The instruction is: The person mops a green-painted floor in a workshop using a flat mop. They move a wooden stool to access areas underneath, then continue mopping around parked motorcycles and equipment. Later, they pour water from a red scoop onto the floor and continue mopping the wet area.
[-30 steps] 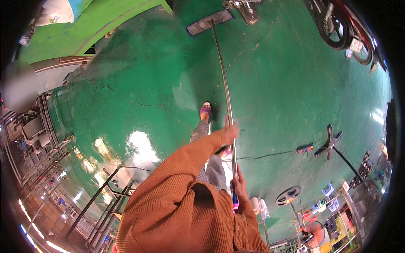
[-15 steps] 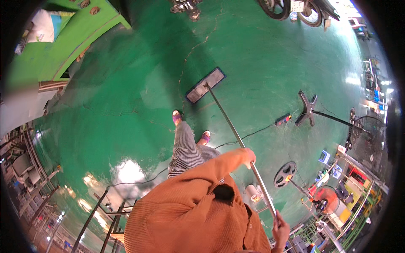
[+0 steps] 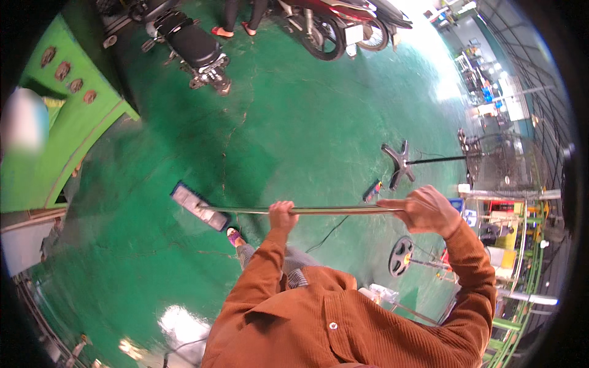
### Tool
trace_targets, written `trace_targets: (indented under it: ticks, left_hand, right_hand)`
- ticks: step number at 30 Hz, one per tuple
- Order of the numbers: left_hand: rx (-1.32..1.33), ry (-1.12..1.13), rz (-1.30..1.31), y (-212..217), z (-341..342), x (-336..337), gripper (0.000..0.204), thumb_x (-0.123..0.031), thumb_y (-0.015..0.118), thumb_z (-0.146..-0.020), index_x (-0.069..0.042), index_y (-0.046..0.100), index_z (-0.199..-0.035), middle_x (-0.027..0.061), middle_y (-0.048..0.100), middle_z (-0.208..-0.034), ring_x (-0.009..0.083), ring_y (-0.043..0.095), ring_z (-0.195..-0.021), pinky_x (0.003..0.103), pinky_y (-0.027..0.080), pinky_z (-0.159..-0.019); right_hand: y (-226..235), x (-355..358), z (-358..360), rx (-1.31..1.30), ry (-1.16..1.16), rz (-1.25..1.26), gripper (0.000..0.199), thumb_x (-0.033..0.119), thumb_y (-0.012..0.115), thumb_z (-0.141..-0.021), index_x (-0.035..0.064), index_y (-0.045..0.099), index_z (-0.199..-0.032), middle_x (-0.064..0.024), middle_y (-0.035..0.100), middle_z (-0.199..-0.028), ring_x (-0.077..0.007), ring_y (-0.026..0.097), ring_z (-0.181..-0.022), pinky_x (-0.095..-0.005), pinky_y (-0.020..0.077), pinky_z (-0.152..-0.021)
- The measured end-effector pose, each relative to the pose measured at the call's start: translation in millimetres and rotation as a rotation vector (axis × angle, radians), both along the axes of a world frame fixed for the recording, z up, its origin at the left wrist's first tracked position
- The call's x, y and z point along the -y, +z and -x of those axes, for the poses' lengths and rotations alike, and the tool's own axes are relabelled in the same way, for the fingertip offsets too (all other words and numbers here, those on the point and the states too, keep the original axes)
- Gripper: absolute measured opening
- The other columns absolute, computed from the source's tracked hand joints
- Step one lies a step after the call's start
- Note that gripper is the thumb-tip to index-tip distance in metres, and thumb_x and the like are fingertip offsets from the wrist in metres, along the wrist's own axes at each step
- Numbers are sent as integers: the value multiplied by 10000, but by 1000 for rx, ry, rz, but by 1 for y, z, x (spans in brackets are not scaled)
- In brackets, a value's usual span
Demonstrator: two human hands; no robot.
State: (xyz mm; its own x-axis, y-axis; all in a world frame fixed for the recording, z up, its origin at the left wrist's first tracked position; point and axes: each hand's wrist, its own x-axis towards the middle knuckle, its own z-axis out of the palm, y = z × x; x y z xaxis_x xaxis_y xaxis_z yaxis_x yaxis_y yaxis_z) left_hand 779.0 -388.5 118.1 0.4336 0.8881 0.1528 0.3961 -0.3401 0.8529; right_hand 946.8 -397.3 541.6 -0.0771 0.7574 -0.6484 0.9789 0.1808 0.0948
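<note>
I hold a flat mop with a long metal handle (image 3: 331, 210) lying almost level across the view. My left hand (image 3: 282, 214) grips the handle near its middle. My right hand (image 3: 423, 210) grips the handle's upper end. The flat rectangular mop head (image 3: 199, 207) rests on the glossy green floor (image 3: 294, 135) to the left, just beyond my foot (image 3: 234, 234). Both arms wear rust-orange corduroy sleeves.
A black motorbike (image 3: 190, 46) and a red one (image 3: 334, 24) are parked at the top, with a person's legs (image 3: 236, 15) between them. A standing fan with a cross base (image 3: 399, 161) and a power strip (image 3: 372, 191) lie right. Metal racks stand at far right. A green wall is on the left.
The view has swung round. The mop head has moved from far ahead to the left near my foot, and the handle now lies level. Both hands have stayed on the handle.
</note>
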Motion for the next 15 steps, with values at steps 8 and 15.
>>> trace_targets:
  ticks: [8, 15]
  left_hand:
    - [-723, 182, 347, -97, 143, 18, 52, -153, 605, -630, -139, 585, -676, 64, 594, -793, 268, 542, -888, 391, 439, -774]
    - [-1008, 419, 832, -152, 63, 23, 170, -232, 625, -716, -166, 653, -871, 48, 610, -981, 260, 532, -1029, 518, 394, -848]
  right_hand:
    - [-196, -51, 34, -242, 284, 167, 460, 210, 508, -834, 249, 440, -1287, -120, 576, -571, -306, 582, -508, -408, 466, -454]
    - [-330, -78, -80, -310, 467, 329, 483, 216, 515, -866, 227, 397, -1335, -163, 607, -698, -317, 611, -605, -406, 480, -527]
